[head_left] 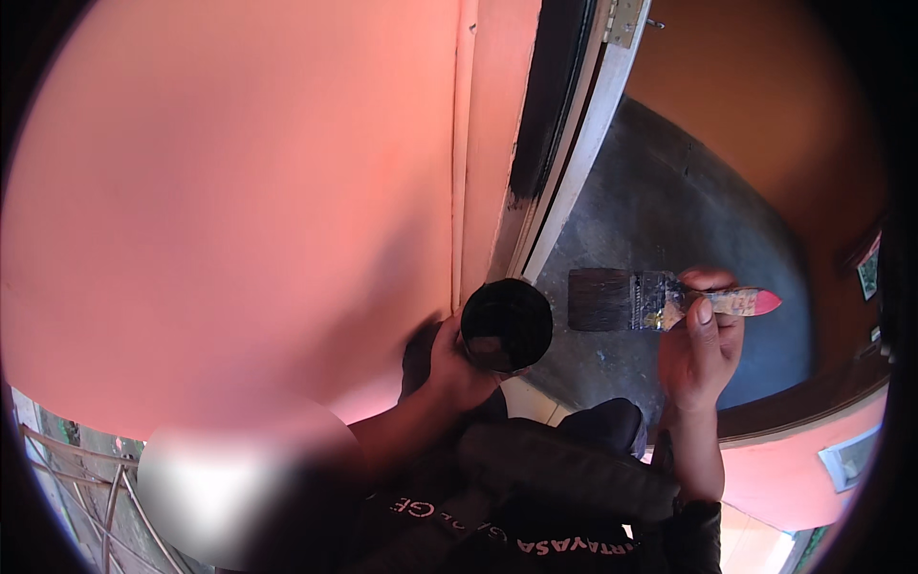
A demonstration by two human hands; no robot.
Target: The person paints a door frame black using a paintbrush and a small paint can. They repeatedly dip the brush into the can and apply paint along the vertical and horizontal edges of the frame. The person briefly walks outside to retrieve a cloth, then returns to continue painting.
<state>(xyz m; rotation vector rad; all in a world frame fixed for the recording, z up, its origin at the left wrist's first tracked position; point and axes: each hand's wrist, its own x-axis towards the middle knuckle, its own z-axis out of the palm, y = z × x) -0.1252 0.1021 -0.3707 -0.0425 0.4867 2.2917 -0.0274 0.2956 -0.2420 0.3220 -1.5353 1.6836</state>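
Note:
My right hand [703, 349] grips a wide paintbrush [650, 299] by its worn wooden handle, which ends in a red tip. The dark bristles point left, toward the paint container. In my left hand [459, 368] is a round container of black paint [507, 320], its open top facing up. The fingers of that hand are partly hidden behind the container. Brush and container are apart, with a small gap between them. Just beyond stands a door frame [545, 115], its upper part coated black and its lower stretch still pale and bare, with a ragged edge between.
A pink wall [239, 191] fills the left side. A pale door edge with a metal hinge [623, 21] runs beside the frame. Past the doorway lies a dark grey floor [650, 191] below an orange-brown wall [755, 77]. Metal bars [105, 497] show at lower left.

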